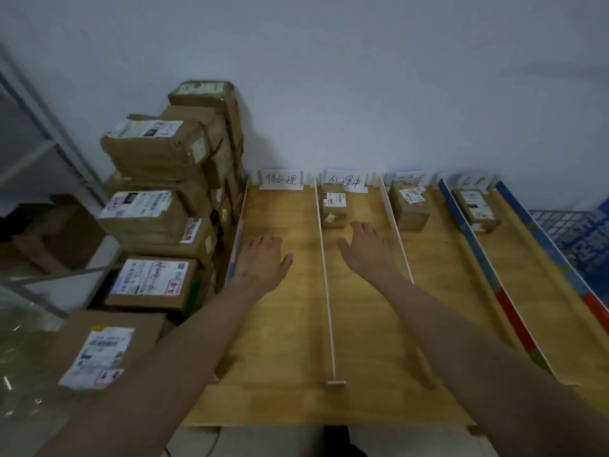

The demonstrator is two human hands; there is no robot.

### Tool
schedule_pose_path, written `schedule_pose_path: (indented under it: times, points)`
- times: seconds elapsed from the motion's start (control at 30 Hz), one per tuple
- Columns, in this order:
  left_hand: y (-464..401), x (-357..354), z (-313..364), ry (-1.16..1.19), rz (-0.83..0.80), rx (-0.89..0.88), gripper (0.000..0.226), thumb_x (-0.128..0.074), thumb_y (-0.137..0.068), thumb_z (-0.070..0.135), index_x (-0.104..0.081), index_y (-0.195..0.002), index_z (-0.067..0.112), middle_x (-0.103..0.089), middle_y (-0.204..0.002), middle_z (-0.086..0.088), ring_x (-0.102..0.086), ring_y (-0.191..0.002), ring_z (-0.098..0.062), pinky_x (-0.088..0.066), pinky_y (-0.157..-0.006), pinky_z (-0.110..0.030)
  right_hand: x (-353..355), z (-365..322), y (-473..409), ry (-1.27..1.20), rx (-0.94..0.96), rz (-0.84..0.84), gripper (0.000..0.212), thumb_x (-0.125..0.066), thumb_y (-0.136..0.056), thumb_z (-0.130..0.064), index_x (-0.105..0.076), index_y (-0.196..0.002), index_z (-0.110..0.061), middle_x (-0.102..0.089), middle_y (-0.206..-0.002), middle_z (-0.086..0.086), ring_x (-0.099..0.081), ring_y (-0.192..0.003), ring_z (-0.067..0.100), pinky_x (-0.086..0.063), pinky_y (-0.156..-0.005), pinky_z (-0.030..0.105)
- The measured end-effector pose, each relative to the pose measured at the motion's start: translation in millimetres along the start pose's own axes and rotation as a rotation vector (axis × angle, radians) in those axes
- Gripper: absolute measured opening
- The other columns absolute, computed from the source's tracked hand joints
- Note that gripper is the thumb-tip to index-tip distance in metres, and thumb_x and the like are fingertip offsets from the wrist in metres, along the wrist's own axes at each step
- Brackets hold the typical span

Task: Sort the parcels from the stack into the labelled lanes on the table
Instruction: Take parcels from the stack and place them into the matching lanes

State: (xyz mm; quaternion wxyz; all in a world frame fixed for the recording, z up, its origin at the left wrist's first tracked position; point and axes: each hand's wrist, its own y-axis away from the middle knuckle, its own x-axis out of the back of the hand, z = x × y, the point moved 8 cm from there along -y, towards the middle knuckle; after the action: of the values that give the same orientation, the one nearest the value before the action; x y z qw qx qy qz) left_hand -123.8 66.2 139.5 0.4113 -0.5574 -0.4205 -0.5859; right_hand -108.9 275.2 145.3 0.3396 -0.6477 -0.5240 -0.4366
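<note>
Head view: both hands, left hand and right hand, hover empty with relaxed fingers over lanes whose cards read 待处理 and 处理中.

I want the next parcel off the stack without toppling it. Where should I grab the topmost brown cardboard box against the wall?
Probably take the topmost brown cardboard box by its two short ends, with both the left hand and right hand, coming from above and the front. It lies flat, label up, with nothing on it; the wall blocks its back, so lift straight up rather than dragging.
</note>
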Motion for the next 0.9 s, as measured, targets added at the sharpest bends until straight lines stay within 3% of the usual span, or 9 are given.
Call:
schedule_pose_path:
  times: [0.2,0.47,0.6,0.73,0.9]
  points:
    - [80.1,44.7,-43.8,0.024,0.071,0.001,0.049,-0.035,-0.102,0.048,-0.052,-0.133,0.013,-0.054,-0.134,-0.008,-0.049,-0.125,-0.027,-0.038,-0.104,-0.04,10.3,-63.5,72.7,0.078,0.037,-0.015,0.051,-0.042,-0.1,-0.043,-0.046,-0.135,-0.006,-0.046,-0.142,0.013,-0.039,-0.132,0.032,-0.034,-0.106,0.045]
    - [148.2,88.2,-130.8,0.074,0.145,0.111,0.048,-0.035,-0.102,0.048,-0.049,-0.134,0.014,-0.054,-0.133,-0.01,-0.054,-0.119,-0.028,-0.041,-0.101,-0.043,13.6,-155.1,106.2,0.026,0.143,0.0,0.053,-0.043,-0.1,-0.043,-0.044,-0.139,-0.008,-0.046,-0.141,0.015,-0.04,-0.133,0.033,-0.037,-0.105,0.046]
    - [145.9,115.1,-177.6,0.026,0.179,0.154,0.045,-0.034,-0.103,0.044,-0.052,-0.127,0.011,-0.057,-0.129,-0.013,-0.055,-0.116,-0.03,-0.042,-0.097,-0.042,15.1,-199.1,94.2,0.011,0.185,0.0,0.053,-0.041,-0.1,-0.044,-0.045,-0.137,-0.006,-0.047,-0.14,0.016,-0.042,-0.131,0.034,-0.037,-0.103,0.046]
    - [119.4,139.4,-227.6,-0.017,0.202,0.229,0.052,-0.033,-0.102,0.046,-0.048,-0.136,0.01,-0.054,-0.133,-0.013,-0.052,-0.12,-0.031,-0.043,-0.1,-0.045,18.8,-240.4,62.6,-0.048,0.226,-0.007,0.059,-0.04,-0.101,-0.046,-0.042,-0.14,-0.002,-0.048,-0.14,0.02,-0.047,-0.128,0.036,-0.039,-0.102,0.045]
    - [68.4,169.1,-275.9,0.036,0.254,0.292,0.057,-0.032,-0.102,0.049,-0.05,-0.137,0.008,-0.054,-0.133,-0.015,-0.051,-0.121,-0.032,-0.042,-0.1,-0.045,18.3,-279.1,0.4,-0.255,0.199,-0.05,0.057,-0.041,-0.1,-0.045,-0.044,-0.136,-0.001,-0.052,-0.134,0.02,-0.052,-0.121,0.036,-0.045,-0.095,0.042]
